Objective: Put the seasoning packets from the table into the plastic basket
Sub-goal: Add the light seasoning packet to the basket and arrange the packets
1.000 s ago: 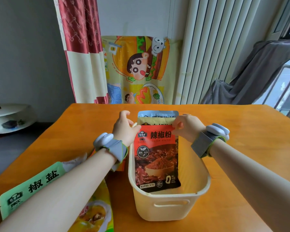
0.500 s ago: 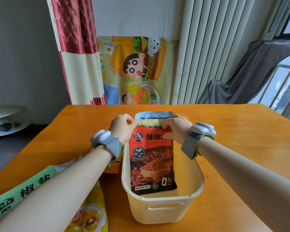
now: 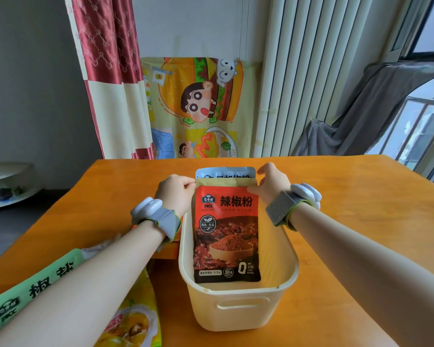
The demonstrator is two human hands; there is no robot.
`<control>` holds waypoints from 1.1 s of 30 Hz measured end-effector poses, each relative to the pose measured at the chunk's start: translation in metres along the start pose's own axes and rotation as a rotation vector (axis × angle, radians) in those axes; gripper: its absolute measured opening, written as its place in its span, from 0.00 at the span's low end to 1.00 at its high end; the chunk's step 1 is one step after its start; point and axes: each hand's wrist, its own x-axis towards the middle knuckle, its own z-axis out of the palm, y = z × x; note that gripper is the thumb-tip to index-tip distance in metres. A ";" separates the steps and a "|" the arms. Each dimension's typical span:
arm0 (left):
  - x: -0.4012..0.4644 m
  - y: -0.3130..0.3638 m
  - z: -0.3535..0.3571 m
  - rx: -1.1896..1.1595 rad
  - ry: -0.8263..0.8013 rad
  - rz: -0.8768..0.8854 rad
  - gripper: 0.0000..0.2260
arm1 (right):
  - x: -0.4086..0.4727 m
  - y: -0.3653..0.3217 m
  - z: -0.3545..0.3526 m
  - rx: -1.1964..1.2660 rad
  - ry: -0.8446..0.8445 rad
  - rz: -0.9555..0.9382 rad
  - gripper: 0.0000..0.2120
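Observation:
A cream plastic basket (image 3: 238,309) stands on the orange table (image 3: 361,221) in front of me. Three seasoning packets lean upright inside it: a red chili powder packet (image 3: 226,236) in front, a tan packet (image 3: 223,182) behind it and a blue-topped packet (image 3: 224,172) at the back. My left hand (image 3: 176,192) is closed at the top left corner of the packets. My right hand (image 3: 272,181) sits at their top right corner, fingers apart, thumb tip touching the red packet. A green packet (image 3: 33,289) and a yellow packet (image 3: 133,324) lie at the lower left, partly under my left forearm.
An orange packet (image 3: 166,252) lies by the basket's left wall under my left wrist. Both wrists carry grey bands with white devices. Behind the table hang a red and cream curtain (image 3: 105,76), a cartoon cloth (image 3: 201,108) and white blinds (image 3: 311,78).
My right hand has slid to the right, off the red packet's face, and its fingers have spread. The packets stand a little straighter in the basket. My head has moved closer.

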 end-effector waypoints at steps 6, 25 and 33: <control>-0.001 0.000 -0.004 0.139 -0.084 0.060 0.11 | 0.014 -0.011 -0.004 -0.214 -0.076 0.112 0.12; -0.069 -0.013 -0.053 -0.299 -0.451 -0.155 0.10 | -0.115 -0.064 0.009 -0.075 -0.368 -0.522 0.32; -0.091 -0.033 -0.084 0.087 -0.309 0.017 0.13 | -0.127 -0.092 0.030 -0.358 -0.410 -0.464 0.20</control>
